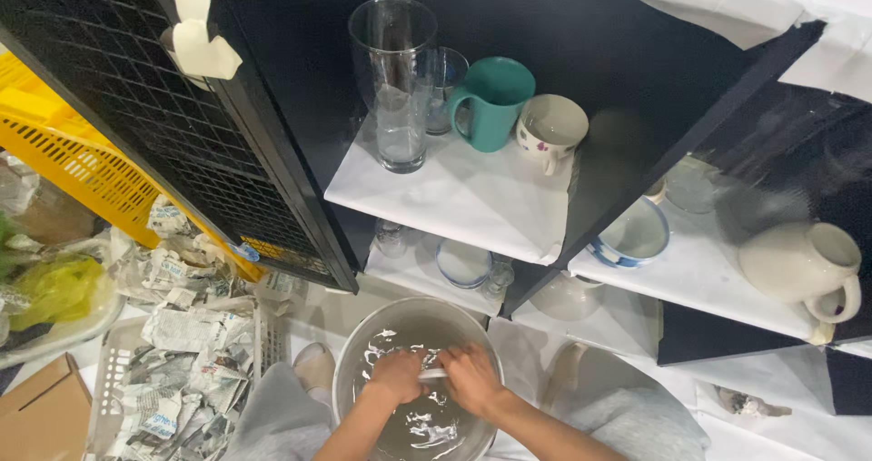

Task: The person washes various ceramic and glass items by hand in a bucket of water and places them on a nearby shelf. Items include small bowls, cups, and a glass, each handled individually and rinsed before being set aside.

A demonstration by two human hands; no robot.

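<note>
Both of my hands are down in a round metal basin [356,352] of water held between my knees. My left hand [397,376] and my right hand [470,378] meet over a small pale object [433,373] at the water's surface; both grip it, and its kind is too hidden to tell. Above the basin stands a black shelf unit lined with white paper [454,198]. On its upper shelf stand a tall clear glass [396,89], a smaller glass [445,79], a teal mug [490,102] and a white flowered cup [550,129].
A blue-rimmed bowl [633,234] and a cream jug [804,266] sit on the right shelf. Lower shelves hold a small blue-rimmed dish [463,263] and glassware. A white basket of crumpled newspaper [177,370], a yellow crate [64,143] and a cardboard box [41,411] lie at left.
</note>
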